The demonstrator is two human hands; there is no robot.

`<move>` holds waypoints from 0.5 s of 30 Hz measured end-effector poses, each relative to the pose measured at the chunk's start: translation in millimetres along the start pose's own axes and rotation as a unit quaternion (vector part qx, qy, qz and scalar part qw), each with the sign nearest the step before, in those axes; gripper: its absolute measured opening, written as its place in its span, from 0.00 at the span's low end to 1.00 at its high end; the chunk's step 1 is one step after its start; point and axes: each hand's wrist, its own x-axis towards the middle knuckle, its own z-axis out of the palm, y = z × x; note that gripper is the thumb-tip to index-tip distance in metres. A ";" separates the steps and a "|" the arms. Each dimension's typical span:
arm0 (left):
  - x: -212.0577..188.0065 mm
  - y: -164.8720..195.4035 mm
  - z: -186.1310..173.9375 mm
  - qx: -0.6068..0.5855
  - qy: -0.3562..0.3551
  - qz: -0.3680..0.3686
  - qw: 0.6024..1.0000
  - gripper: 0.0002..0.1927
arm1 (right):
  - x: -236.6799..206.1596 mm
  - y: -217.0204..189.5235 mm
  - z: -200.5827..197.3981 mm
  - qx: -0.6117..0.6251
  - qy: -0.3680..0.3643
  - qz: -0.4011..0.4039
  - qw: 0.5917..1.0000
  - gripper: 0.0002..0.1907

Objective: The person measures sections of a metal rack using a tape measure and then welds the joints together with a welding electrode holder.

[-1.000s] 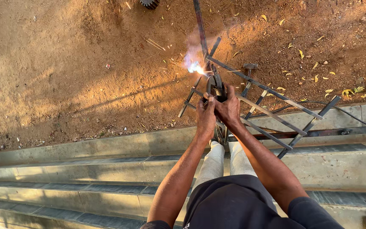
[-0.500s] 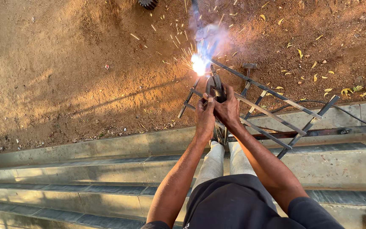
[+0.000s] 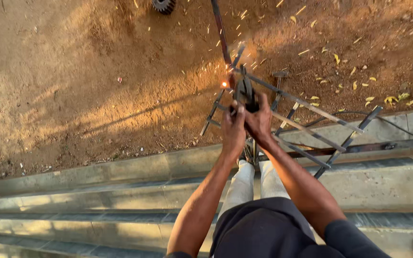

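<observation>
Both of my hands grip a dark welding holder [image 3: 244, 91] held out in front of me. My left hand [image 3: 233, 128] wraps it from the left and my right hand [image 3: 260, 122] from the right. Its tip meets a metal bar frame [image 3: 307, 129], where an orange glowing spot [image 3: 224, 84] sits with small sparks scattering above. A long thin steel bar [image 3: 220, 29] rises from the joint toward the top of the view. The frame leans out over the dirt ground [image 3: 96, 81] from the upper concrete step.
Concrete steps [image 3: 96, 196] run across below me, with my legs in pale trousers [image 3: 254, 184] on them. A dark toothed gear [image 3: 163, 5] lies at the top of the dirt. A black cable [image 3: 397, 125] crosses the right step. Yellow leaves [image 3: 395, 99] dot the ground at right.
The bright white welding flash and smoke have died down to a small orange glow with scattered sparks. My hands stay on the holder in nearly the same place.
</observation>
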 end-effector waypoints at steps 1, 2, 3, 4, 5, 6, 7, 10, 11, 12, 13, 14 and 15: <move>3.7 -0.5 1.8 -0.001 -0.002 0.012 1.000 0.26 | 3.6 0.2 0.7 0.012 0.002 -0.006 1.000 0.40; 8.5 -1.7 3.8 -0.012 0.000 0.003 1.000 0.25 | 7.6 0.5 1.4 0.000 0.004 -0.016 1.000 0.40; 14.4 -3.6 6.1 -0.023 0.001 -0.003 1.000 0.25 | 11.9 1.0 2.1 -0.011 0.007 -0.028 1.000 0.40; 19.6 -5.9 8.0 -0.034 0.001 -0.012 0.999 0.24 | 15.5 1.9 2.8 -0.023 0.010 -0.038 0.999 0.40; 23.4 -8.7 10.0 -0.029 0.000 -0.024 0.999 0.24 | 18.0 3.4 3.1 -0.009 0.013 -0.021 1.000 0.41; 27.3 -11.4 11.7 -0.024 -0.002 -0.036 0.999 0.23 | 20.0 5.2 3.8 0.004 0.016 -0.005 1.000 0.42; 30.5 -13.8 13.4 -0.019 -0.004 -0.045 0.999 0.23 | 22.1 7.3 4.2 0.018 0.020 0.008 1.000 0.42; 34.4 -18.3 17.7 0.032 0.013 0.039 0.999 0.21 | 25.5 14.9 6.1 0.016 0.035 0.051 0.998 0.44; 34.0 -18.5 18.3 0.029 0.010 0.017 0.999 0.21 | 26.2 17.4 6.4 0.018 0.034 0.035 0.999 0.44; 33.9 -17.9 19.3 0.024 0.007 0.000 1.000 0.21 | 27.4 19.4 7.0 0.020 0.035 0.014 0.999 0.44; 33.8 -16.8 20.1 0.019 0.004 -0.016 1.000 0.22 | 28.7 21.0 7.4 0.023 0.035 -0.008 0.999 0.44; 34.1 -15.0 20.9 0.019 0.001 -0.032 0.999 0.22 | 30.3 21.7 7.5 0.020 0.036 -0.005 0.999 0.44; 34.1 -13.2 21.3 0.020 0.000 -0.049 0.999 0.22 | 31.1 22.0 8.0 0.016 0.036 -0.001 0.999 0.45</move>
